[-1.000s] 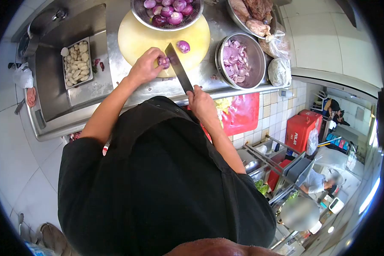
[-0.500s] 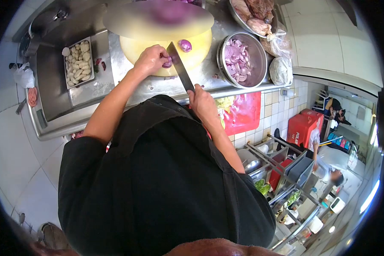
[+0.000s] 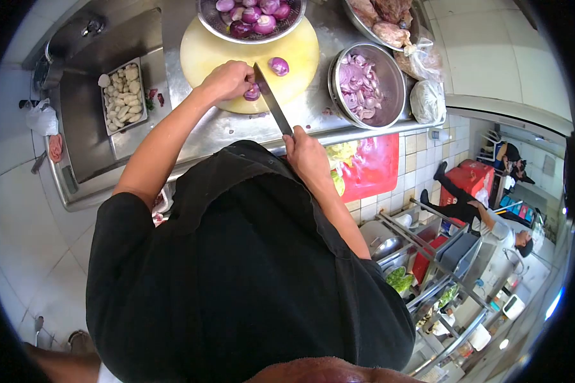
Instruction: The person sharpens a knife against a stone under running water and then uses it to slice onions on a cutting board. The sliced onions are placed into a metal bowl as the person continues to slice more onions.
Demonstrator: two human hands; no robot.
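Note:
My right hand is closed round the handle of a long knife. The blade slants up over a round yellow cutting board. My left hand has its fingers bent together beside the blade tip, at a purple onion piece on the board; whether the fingers grip it is hard to see. Another purple onion lies right of the blade. A colander of whole purple onions stands at the board's far edge. Sliced onion fills part of a metal bowl on the right.
Left is a metal sink with a tray of pale pieces. A bowl of meat and plastic bags stand at the back right. A red board lies below the counter edge. Another person is at the far right.
My hands and the knife have barely moved. The view has shifted slightly, and the colander of onions now shows clearly. The other person at the far right has changed position.

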